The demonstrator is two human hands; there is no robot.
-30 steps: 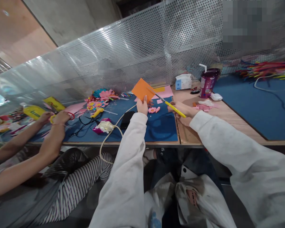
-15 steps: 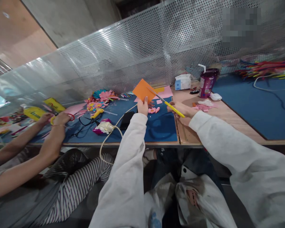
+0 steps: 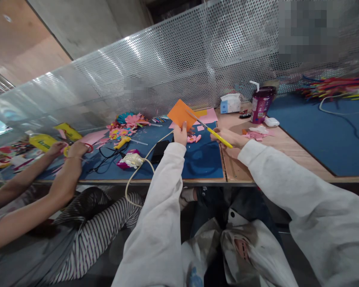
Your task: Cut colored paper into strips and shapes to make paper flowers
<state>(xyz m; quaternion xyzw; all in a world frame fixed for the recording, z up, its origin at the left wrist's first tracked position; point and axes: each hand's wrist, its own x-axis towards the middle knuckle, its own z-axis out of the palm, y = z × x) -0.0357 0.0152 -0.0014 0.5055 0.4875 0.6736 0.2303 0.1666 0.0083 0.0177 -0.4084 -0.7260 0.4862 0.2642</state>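
Note:
My left hand (image 3: pixel 180 134) pinches the lower edge of an orange paper sheet (image 3: pixel 178 113) and holds it up above the blue mat (image 3: pixel 203 159). In my right hand (image 3: pixel 229 138) are yellow-handled scissors (image 3: pixel 211 130), gripped by the handles; their blades reach the right edge of the orange sheet. Small pink paper pieces (image 3: pixel 194 138) lie on the mat just below the sheet.
A person on my left has both arms on the table, hands (image 3: pixel 70 148) near paper flowers (image 3: pixel 127 121). A glue gun (image 3: pixel 122 141), black phone (image 3: pixel 160 150), cable (image 3: pixel 137 171), tissue box (image 3: pixel 230 103), purple cup (image 3: pixel 261 104) and pink scraps (image 3: pixel 257 134) lie around. A perforated metal screen (image 3: pixel 197 59) backs the table.
None of my hands has shifted noticeably; the orange sheet and scissors stay together. The neighbour's hands moved slightly.

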